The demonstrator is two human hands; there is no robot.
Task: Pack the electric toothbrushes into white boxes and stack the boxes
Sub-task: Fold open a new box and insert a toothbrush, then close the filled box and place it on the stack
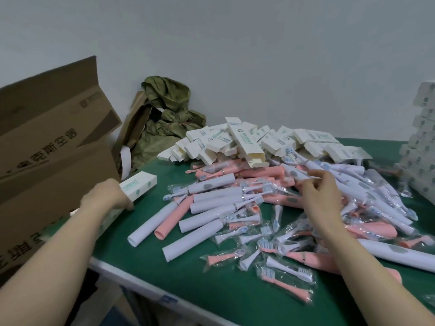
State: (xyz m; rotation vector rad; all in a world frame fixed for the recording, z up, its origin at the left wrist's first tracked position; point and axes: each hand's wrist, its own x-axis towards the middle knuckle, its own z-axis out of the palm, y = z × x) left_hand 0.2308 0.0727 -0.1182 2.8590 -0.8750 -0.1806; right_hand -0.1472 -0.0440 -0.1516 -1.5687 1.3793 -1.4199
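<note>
The left hand point(110, 196) grips the near end of one closed white box point(141, 186), fingers curled round it. This box lies at the left edge of the green worktop point(207, 292), just beside a large brown cardboard carton point(47, 142) whose top flaps stand open.

The right hand point(322, 191) reaches over the toothbrush pile point(235, 194). Its fingers are bent and the fingertips point(314, 176) sit down among the wrapped white handles near the top of the heap. Whether this hand holds anything cannot be told.

The toothbrush pile covers the middle and right of the worktop. Pink and white handles lie loose and cross one another, and some are in clear plastic. Nearer the front edge, spare brush heads point(289, 269) in clear bags lie scattered, pink and white mixed.

Behind the pile, toward the wall, lies a heap of open white boxes point(244, 140). Many show open end flaps, and the front ones rest on the toothbrushes. At the far right edge stands a stack of closed white boxes point(421, 147), several layers high.

In the corner behind the carton, an olive-green cloth bundle point(169, 109) sits against the grey wall point(235, 43), touching a flattened piece of brown cardboard point(138, 118).
</note>
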